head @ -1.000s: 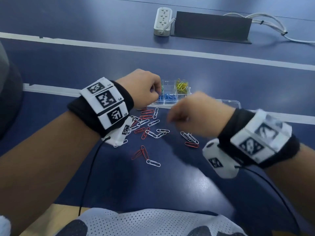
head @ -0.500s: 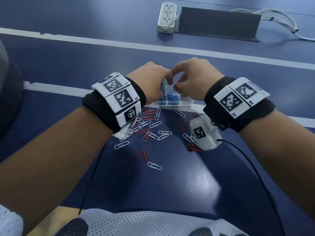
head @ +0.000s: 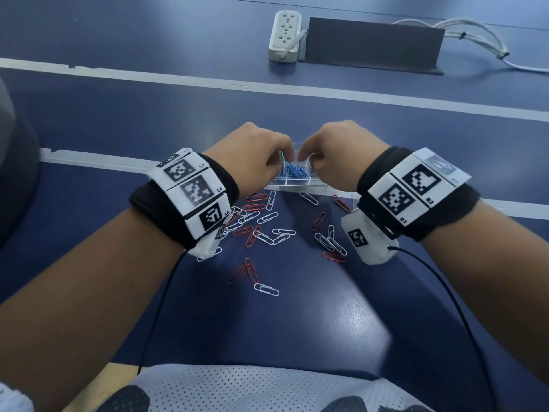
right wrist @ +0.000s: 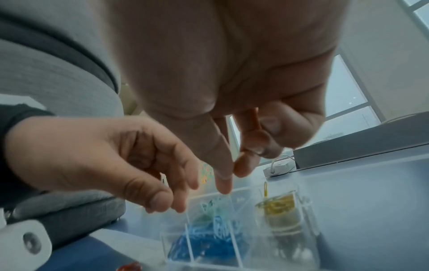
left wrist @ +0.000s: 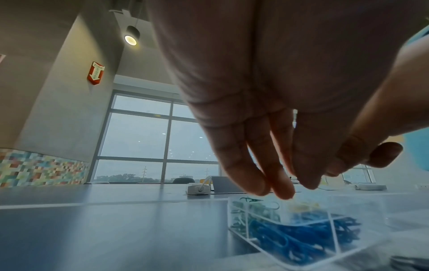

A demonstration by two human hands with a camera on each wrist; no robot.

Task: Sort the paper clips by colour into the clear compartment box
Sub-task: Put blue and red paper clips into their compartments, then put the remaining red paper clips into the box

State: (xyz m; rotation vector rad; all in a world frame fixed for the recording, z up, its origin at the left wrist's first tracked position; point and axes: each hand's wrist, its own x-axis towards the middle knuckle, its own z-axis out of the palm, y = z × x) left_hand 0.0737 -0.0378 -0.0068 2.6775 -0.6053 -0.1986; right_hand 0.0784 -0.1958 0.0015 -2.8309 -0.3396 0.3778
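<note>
Up over the box (head: 297,182) with blue clips (head: 292,171), green clips (left wrist: 253,207) and yellow clips (right wrist: 277,203) hung the left hand (head: 252,156) and right hand (head: 335,153), fingers loose, holding nothing seen, red clips (head: 252,207) and white clips (head: 267,289) still out on the table (head: 297,322).

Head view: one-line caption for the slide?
Both hands, left and right, hover over the clear box of blue clips; red clips and white clips lie loose on the table.

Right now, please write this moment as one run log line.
left hand: over box, open | right hand: over box, open | box: blue clips sorted
</note>
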